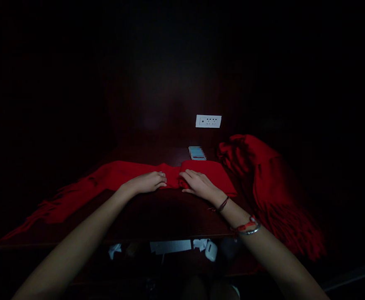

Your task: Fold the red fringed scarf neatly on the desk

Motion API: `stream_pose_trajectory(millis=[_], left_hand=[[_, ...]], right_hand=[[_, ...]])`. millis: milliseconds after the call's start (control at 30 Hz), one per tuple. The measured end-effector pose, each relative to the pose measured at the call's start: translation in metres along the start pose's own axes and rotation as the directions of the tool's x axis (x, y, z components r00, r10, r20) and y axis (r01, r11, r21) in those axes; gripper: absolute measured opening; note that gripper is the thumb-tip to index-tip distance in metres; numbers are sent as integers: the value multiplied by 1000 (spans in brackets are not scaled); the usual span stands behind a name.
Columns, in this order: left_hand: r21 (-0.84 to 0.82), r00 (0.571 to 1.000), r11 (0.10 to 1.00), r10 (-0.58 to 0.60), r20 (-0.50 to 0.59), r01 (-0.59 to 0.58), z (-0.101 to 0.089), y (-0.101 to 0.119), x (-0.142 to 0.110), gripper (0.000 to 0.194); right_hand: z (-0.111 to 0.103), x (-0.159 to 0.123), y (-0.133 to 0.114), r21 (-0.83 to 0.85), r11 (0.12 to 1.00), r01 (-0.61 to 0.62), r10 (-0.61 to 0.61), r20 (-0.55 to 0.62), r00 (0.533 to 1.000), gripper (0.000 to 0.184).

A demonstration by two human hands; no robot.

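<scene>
A red scarf [120, 174] lies across the dark tabletop, its fringed end trailing off to the left. Toward the right it is doubled into a flat folded part [221, 179]. My left hand [149, 182] has its fingers curled on the single layer, closed at the scarf's front edge. At the left end of the folded part, my right hand [197, 183] grips the fold with bent fingers. The undersides of both hands are hidden. A second red fringed cloth [269, 171], apparently another scarf, is heaped to the right of the folded part.
Behind the scarf lies a small light-blue item [197, 153], blurred out. A white wall socket [208, 121] is above it. Below the table's front edge, an open space holds a white earphone case [211, 251], crumpled white paper [115, 251] and a pale flat strip [170, 246]. Surroundings are very dark.
</scene>
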State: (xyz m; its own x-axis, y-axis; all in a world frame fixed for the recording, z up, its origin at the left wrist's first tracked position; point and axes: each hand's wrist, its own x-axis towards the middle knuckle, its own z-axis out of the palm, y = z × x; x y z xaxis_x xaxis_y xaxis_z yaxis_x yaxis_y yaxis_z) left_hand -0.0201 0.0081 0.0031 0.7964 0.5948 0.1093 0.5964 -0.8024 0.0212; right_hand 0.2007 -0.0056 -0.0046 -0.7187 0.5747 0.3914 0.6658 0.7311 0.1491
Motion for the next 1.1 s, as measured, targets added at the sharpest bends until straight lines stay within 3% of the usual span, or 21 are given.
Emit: stream_pose_trajectory(millis=[100, 200, 300, 433, 500, 667, 767, 833, 867, 967, 1100], left_hand=[[5, 1000, 1000, -6, 24, 6, -3, 0, -3, 16], [55, 996, 995, -86, 0, 86, -5, -4, -6, 7], [79, 988, 985, -149, -44, 152, -3, -8, -7, 12], [16, 993, 994, -105, 61, 104, -1, -10, -8, 10], [-21, 984, 989, -142, 110, 145, -3, -12, -12, 8], [-123, 939, 940, -296, 174, 319, -10, -17, -19, 38], [-103, 933, 928, -356, 44, 359, -2, -21, -11, 47], [-71, 908, 905, -418, 20, 419, 9, -28, -4, 51], [-64, 884, 882, -463, 58, 466, 15, -34, -1, 53], [-40, 773, 784, -601, 202, 620, 28, -56, -3, 64], [8, 708, 718, -688, 158, 696, 30, -82, -20, 61]], right_hand=[[-1, 2, -4, -44, 999, -26, 29, 57, 998, 21], [-2, 1, -2, -46, 997, -68, 72, 81, 994, 21], [-3, 0, 3, -58, 987, -152, 156, 66, 986, 22], [1, -1, 8, 19, 993, -118, 117, 69, 991, 19], [4, -1, 10, 58, 995, -75, 70, 81, 994, 21], [12, 0, 7, -1, 999, -39, 39, 110, 993, 30], [15, -1, 2, -37, 999, 3, 2, 140, 990, 33], [16, -5, -1, -80, 997, 9, 3, 145, 989, 35], [16, -8, -2, -103, 995, 8, 7, 145, 989, 36], [16, -17, -3, -154, 988, 9, 15, 153, 988, 36], [18, -24, -1, -173, 985, -26, 54, 157, 986, 37]])
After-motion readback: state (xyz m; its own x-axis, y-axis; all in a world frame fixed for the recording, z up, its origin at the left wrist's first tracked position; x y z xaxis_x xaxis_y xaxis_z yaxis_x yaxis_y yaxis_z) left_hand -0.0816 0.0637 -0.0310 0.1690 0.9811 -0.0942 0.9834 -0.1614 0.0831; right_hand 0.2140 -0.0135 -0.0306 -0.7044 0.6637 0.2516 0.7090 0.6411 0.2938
